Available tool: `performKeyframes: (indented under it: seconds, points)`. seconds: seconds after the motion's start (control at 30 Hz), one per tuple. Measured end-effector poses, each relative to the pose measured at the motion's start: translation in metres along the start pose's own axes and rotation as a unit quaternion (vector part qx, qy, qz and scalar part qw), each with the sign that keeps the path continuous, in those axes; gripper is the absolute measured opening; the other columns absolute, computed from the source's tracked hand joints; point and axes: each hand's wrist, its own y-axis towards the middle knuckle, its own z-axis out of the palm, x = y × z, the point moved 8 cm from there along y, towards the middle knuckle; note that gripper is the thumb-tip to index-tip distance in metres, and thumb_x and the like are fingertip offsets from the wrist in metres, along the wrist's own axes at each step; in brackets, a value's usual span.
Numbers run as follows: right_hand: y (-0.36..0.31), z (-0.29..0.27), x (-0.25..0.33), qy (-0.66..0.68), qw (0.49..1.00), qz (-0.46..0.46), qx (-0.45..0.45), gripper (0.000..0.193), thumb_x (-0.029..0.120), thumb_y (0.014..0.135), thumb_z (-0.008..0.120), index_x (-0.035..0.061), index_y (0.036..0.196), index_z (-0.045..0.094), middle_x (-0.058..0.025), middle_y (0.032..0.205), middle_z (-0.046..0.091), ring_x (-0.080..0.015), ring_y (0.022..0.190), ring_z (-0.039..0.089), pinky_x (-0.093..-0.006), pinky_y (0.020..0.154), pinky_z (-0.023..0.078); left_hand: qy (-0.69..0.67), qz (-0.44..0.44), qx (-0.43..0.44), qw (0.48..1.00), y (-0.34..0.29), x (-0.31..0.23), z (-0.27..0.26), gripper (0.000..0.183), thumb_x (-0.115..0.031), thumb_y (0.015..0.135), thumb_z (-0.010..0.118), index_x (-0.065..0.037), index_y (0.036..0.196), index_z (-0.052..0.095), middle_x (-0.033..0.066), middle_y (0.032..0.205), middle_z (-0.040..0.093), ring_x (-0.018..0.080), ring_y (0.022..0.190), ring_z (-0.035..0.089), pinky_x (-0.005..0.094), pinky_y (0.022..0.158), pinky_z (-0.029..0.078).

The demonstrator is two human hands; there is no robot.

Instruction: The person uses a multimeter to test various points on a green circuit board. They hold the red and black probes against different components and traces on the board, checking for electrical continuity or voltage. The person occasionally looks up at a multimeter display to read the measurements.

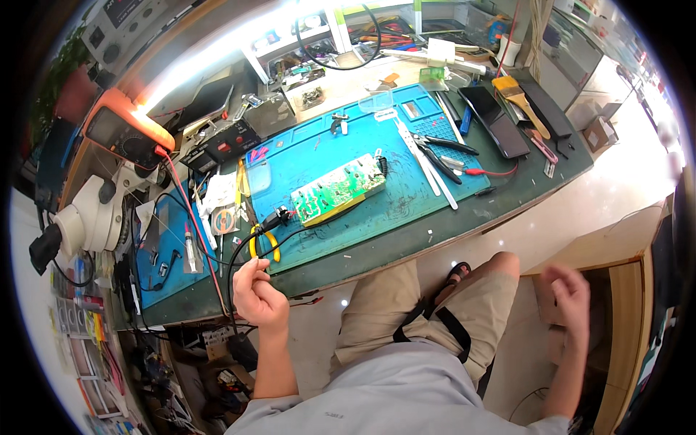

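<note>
My left hand (259,293) is raised at the desk's front edge, its fingers curled together. Black cables (229,279) run right beside its fingertips; whether it pinches one, I cannot make out. Just beyond lie yellow-handled pliers (274,248) and a black plug (278,216). The plug's end meets the left end of a green circuit board (339,190), which lies on the blue work mat (377,239). Off to the right, away from the desk, my right hand (569,293) hangs over the floor, smeared by motion, with no thing visible in it.
An orange multimeter (127,130) with a red lead and a white microscope arm (90,217) stand at left. Tweezers (428,163), black-handled pliers (438,152), a phone (494,122) and a brush (520,105) lie at right. A wooden cabinet (627,319) stands beside my right arm.
</note>
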Motion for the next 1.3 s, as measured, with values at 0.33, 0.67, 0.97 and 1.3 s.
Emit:
performKeyframes:
  seconds: [0.33, 0.67, 0.97, 1.3]
  points:
    - [-0.050, -0.012, 0.297, -0.276, 0.744, -0.606, 0.045, 0.054, 0.047, 0.109, 0.034, 0.0016, 0.129, 0.056, -0.0234, 0.109, 0.069, -0.0316, 0.096, 0.065, -0.0422, 0.086, 0.052, 0.016, 0.012, -0.019, 1.000, 0.003, -0.004, 0.004, 0.043, 0.017, 0.090, 0.043, 0.002, 0.124, 0.064, 0.0117, 0.098, 0.071, 0.0174, 0.069, 0.061, 0.0283, 0.061, 0.050]
    - [-0.069, 0.064, 0.309, -0.396, 0.659, -0.631, 0.101, 0.047, 0.039, 0.106, 0.040, 0.0004, 0.128, 0.057, -0.0249, 0.111, 0.068, -0.0338, 0.099, 0.066, -0.0429, 0.087, 0.053, 0.010, 0.008, -0.011, 1.000, 0.001, -0.002, 0.006, 0.044, 0.017, 0.089, 0.044, 0.002, 0.124, 0.064, 0.0116, 0.098, 0.071, 0.0176, 0.071, 0.062, 0.0284, 0.062, 0.051]
    - [-0.071, 0.067, 0.307, -0.404, 0.654, -0.632, 0.101, 0.042, 0.032, 0.104, 0.046, -0.0007, 0.127, 0.059, -0.0262, 0.114, 0.068, -0.0357, 0.101, 0.066, -0.0436, 0.088, 0.054, 0.010, -0.005, -0.010, 1.000, 0.002, -0.001, 0.006, 0.042, 0.017, 0.089, 0.045, 0.002, 0.124, 0.064, 0.0114, 0.098, 0.072, 0.0185, 0.073, 0.063, 0.0296, 0.066, 0.053]
    - [-0.065, 0.072, 0.308, -0.398, 0.652, -0.638, 0.102, 0.037, 0.024, 0.102, 0.053, -0.0019, 0.127, 0.060, -0.0277, 0.117, 0.068, -0.0379, 0.104, 0.066, -0.0443, 0.089, 0.055, 0.189, -0.019, 0.048, 0.981, 0.021, -0.014, 0.012, 0.046, 0.006, 0.084, 0.058, -0.005, 0.128, 0.063, 0.0056, 0.110, 0.072, 0.0272, 0.105, 0.063, 0.0419, 0.097, 0.042]
